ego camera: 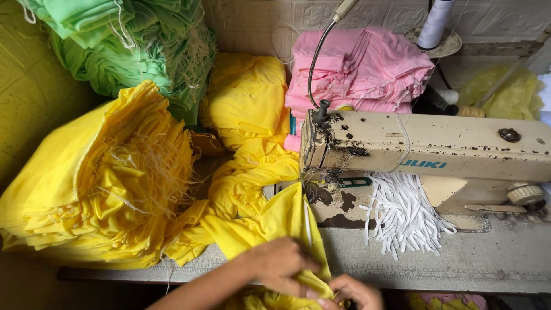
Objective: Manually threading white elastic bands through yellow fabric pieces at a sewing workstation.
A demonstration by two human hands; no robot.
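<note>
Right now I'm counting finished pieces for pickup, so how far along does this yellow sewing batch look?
Looks done: a tall stack of yellow pieces with loose thread ends sits left of the sewing machine. In hand: the left hand and right hand grip a yellow piece at the table edge, in front of the needle. Possibly left: the green and pink stacks behind; I can't tell whether they are sewn.
</note>
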